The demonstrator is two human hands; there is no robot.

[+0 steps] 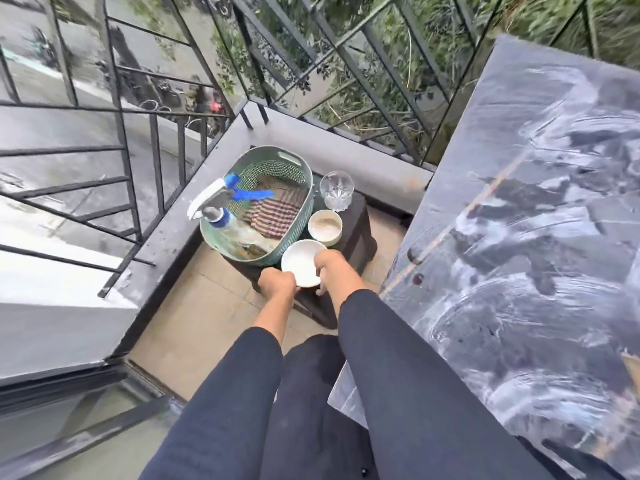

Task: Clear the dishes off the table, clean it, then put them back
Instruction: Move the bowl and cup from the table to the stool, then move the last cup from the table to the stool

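A white bowl [300, 263] sits at the near edge of a low dark stool [355, 237]. My left hand [277, 283] grips its left rim and my right hand [333, 271] grips its right rim. Behind it stand a second white bowl [325, 226] and a clear cut glass [336, 190]. The dark marble table [540, 216] on the right shows wet wipe streaks and holds no dishes in the part I can see.
A green basket [304, 174] on the stool holds a spray bottle [221, 209] with a blue trigger and a striped cloth [277, 211]. A black metal railing [145, 181] and low ledge close off the balcony on the left and behind. Beige floor tiles lie below.
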